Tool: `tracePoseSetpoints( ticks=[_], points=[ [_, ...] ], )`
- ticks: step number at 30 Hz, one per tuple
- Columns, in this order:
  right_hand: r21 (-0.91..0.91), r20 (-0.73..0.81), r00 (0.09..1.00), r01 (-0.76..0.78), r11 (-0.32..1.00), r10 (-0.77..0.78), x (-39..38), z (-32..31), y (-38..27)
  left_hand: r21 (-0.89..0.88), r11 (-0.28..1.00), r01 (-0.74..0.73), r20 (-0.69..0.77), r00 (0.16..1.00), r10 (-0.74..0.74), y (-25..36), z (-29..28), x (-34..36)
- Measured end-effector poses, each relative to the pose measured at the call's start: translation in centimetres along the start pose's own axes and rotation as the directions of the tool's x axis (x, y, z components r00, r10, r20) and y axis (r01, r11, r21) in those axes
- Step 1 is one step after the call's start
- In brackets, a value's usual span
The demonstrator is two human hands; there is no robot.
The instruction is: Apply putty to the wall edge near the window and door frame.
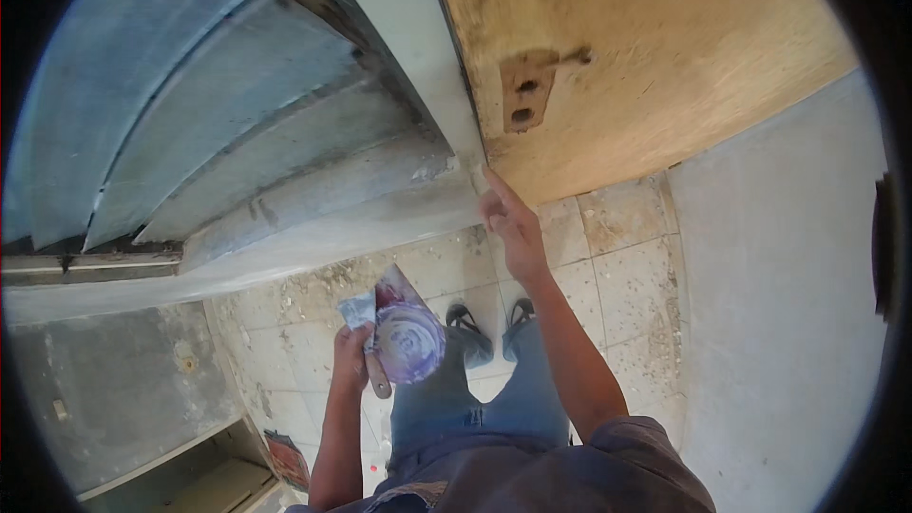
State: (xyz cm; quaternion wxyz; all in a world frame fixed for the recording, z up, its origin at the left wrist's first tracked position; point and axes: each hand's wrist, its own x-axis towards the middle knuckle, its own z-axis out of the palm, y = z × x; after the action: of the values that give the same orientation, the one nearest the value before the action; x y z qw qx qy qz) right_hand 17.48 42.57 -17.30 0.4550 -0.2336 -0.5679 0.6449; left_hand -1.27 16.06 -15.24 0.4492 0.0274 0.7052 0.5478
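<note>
My left hand (351, 358) is closed around a putty knife with a pale smeared blade (357, 310) and a brown handle (379, 378). The same hand also carries a round dish or lid (409, 344), coated with white and purple putty. A flat piece with a pointed corner (394, 289), stained dark purple, sticks up behind the dish; how it is held is hidden. My right hand (511, 226) reaches up to the pale door frame (418, 47). Its index finger is stretched out, with the tip at the frame's edge near the wooden door. The other fingers are curled, and nothing shows in them.
The yellowish wooden door (655, 47) has a lock cutout (528, 91) with two holes. Glass louvres (237, 85) fill the left, above a pale sill. A grey wall (779, 256) stands at right. Debris lies on the tiled floor (627, 294). A dark cabinet (123, 399) is at lower left.
</note>
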Motion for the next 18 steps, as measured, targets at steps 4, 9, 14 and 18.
tracePoseSetpoints(
  ticks=[4, 9, 14, 18],
  points=[
    [0.205, 0.182, 0.98, -0.113, 0.972, 0.075, 0.9, -0.5, 0.6, 0.041, 0.999, -0.009, 0.099, 0.995, 0.005, -5.7, -0.2, 5.4],
    [0.277, 0.296, 0.955, -0.087, 0.957, 0.001, 1.6, -1.0, 4.0, -0.038, 0.999, -0.03, 0.16, 0.986, 0.035, -10.6, 0.2, 11.5],
    [0.356, 0.372, 0.903, 0.077, 0.932, -0.216, 2.5, -1.0, 7.1, -0.104, 0.986, -0.127, 0.18, 0.973, 0.144, -16.8, 0.4, 18.4],
    [0.282, 0.359, 0.902, 0.14, 0.949, -0.24, 2.7, -0.2, 8.4, -0.144, 0.971, -0.189, 0.15, 0.966, 0.21, -21.4, 0.6, 23.0]
  ],
)
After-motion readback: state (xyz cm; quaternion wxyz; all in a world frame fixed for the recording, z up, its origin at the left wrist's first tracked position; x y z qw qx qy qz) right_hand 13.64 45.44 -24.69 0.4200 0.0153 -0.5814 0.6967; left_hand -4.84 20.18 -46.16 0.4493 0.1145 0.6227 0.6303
